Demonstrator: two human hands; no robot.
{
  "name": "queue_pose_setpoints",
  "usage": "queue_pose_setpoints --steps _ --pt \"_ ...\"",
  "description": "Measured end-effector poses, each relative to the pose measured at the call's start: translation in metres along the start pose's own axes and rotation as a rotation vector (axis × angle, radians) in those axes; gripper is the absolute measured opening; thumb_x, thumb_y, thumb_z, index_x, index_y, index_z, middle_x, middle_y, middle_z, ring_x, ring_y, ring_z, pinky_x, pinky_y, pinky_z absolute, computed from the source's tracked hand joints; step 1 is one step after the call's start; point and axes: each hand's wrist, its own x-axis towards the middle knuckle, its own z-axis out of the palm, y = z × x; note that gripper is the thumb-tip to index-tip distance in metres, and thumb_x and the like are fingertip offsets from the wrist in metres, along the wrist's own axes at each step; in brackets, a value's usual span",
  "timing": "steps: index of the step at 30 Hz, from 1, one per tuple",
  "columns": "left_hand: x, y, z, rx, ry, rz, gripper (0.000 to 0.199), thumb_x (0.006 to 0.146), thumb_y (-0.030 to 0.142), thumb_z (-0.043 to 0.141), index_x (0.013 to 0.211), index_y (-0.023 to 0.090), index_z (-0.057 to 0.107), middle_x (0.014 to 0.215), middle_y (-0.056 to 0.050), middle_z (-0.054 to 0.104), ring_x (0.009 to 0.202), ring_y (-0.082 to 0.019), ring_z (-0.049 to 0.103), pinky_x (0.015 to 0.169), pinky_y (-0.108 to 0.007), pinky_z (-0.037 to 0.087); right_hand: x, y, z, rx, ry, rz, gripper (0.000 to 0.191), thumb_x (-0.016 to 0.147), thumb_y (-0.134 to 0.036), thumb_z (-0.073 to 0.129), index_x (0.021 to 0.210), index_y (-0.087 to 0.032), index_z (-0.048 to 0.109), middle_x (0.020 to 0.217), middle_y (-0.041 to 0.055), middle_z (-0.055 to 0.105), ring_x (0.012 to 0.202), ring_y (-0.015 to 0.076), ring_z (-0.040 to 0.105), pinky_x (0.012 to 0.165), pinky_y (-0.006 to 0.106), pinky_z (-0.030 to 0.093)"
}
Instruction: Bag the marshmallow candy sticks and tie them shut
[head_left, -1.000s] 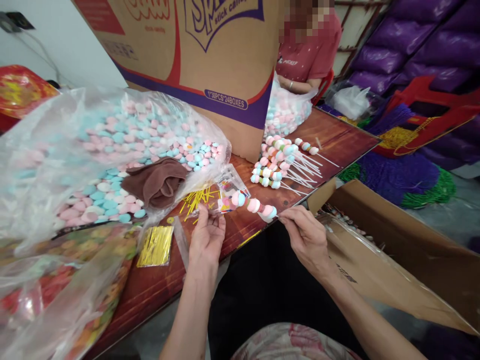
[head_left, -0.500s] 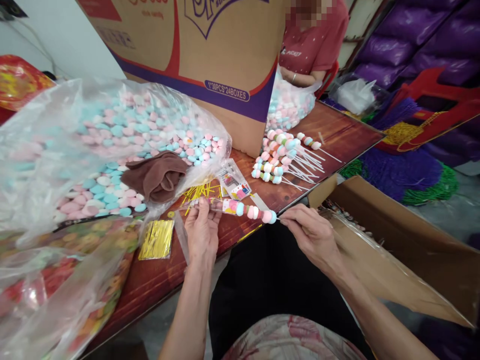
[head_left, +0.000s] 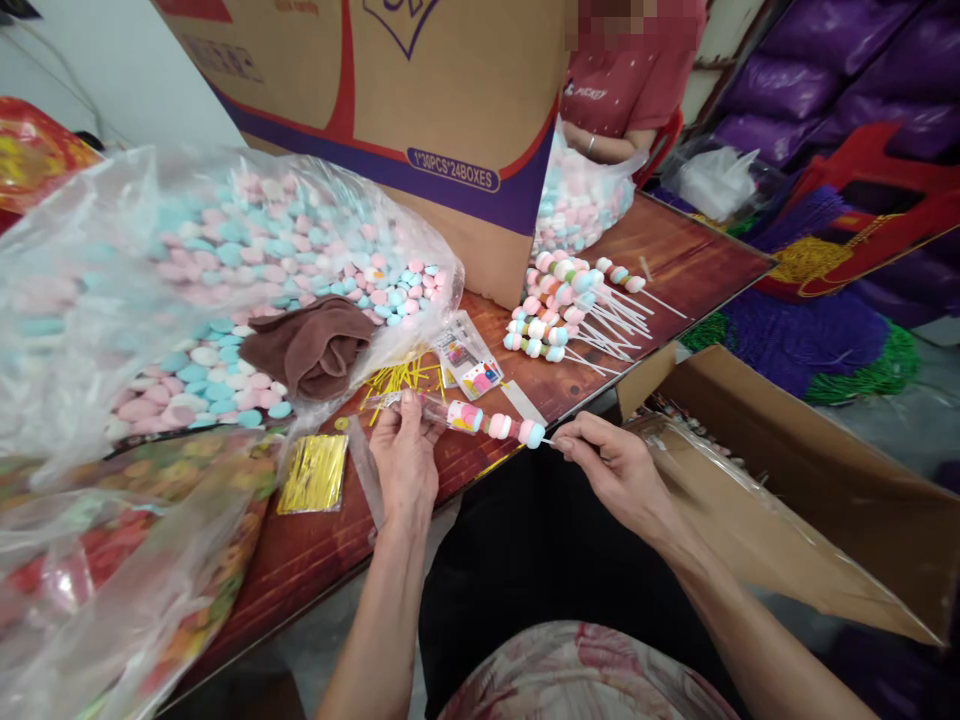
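Between my two hands a candy skewer (head_left: 501, 427) of pink, white, blue and reddish pieces lies nearly level above the table's front edge. My right hand (head_left: 600, 455) pinches its white stick at the right end. A clear printed plastic sleeve (head_left: 459, 413) covers the skewer's left part, and my left hand (head_left: 409, 450) grips the sleeve's far end between thumb and fingers. Gold twist ties (head_left: 405, 375) lie loose just behind my left hand, beside a stack of printed sleeves (head_left: 466, 352). A bundle of gold ties (head_left: 313, 474) rests left of my left wrist.
A large bag of marshmallows (head_left: 300, 230) with a brown cloth (head_left: 309, 345) fills the left. Several finished-looking skewers (head_left: 551, 310) lie before a tall carton (head_left: 442, 120). An open box (head_left: 810, 470) stands at right. Another person (head_left: 630, 90) sits behind the carton.
The sleeve now covers more of the skewer. My right hand and the skewer have shifted slightly left toward my left hand, which stays nearly still.
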Motion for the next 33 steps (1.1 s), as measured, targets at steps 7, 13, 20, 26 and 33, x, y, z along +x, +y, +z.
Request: queue_pose_setpoints --steps 7,13,20,26,33 --pt "-0.009 -0.008 0.007 0.001 0.0 0.035 0.035 0.068 0.04 0.083 0.074 0.016 0.058 0.075 0.002 0.061 0.069 -0.01 0.059 0.071 -0.026 0.052 -0.001 -0.004 0.012 -0.034 0.024 -0.022 0.019 0.095 -0.024 0.05 0.082 -0.018 0.063 0.072 -0.0004 0.052 0.067 0.0129 0.05 0.066 0.026 0.038" --pt "-0.012 -0.011 0.009 -0.053 0.033 0.108 0.034 0.07 0.039 0.082 0.076 0.016 0.057 0.075 0.003 0.058 0.069 -0.009 0.056 0.07 -0.027 0.052 -0.002 -0.012 0.015 0.09 -0.02 0.118 0.022 0.093 -0.025 0.05 0.076 -0.018 0.061 0.068 -0.0008 0.053 0.064 0.0123 0.049 0.063 0.026 0.037" --pt "-0.019 -0.02 0.012 -0.081 0.007 0.101 0.034 0.07 0.04 0.082 0.077 0.017 0.058 0.075 0.004 0.06 0.069 -0.009 0.06 0.074 -0.026 0.052 0.001 -0.015 0.02 0.242 -0.117 0.298 0.024 0.09 -0.027 0.049 0.072 -0.017 0.061 0.058 -0.0035 0.049 0.053 0.0096 0.04 0.054 0.024 0.031" --pt "-0.02 -0.014 0.013 -0.101 -0.08 -0.005 0.033 0.075 0.044 0.078 0.08 0.018 0.058 0.078 0.001 0.065 0.072 -0.013 0.067 0.08 -0.031 0.054 -0.002 -0.016 0.024 0.103 -0.049 0.231 0.023 0.092 -0.026 0.048 0.072 -0.018 0.056 0.063 -0.003 0.051 0.061 0.0112 0.047 0.06 0.024 0.035" --pt "-0.036 -0.018 0.021 0.008 -0.165 -0.086 0.035 0.081 0.047 0.071 0.097 0.018 0.061 0.094 -0.008 0.073 0.09 -0.022 0.071 0.08 -0.032 0.054 -0.003 -0.018 0.045 0.034 0.007 0.183 0.026 0.093 -0.027 0.048 0.069 -0.019 0.052 0.063 -0.0026 0.05 0.061 0.011 0.045 0.06 0.024 0.035"
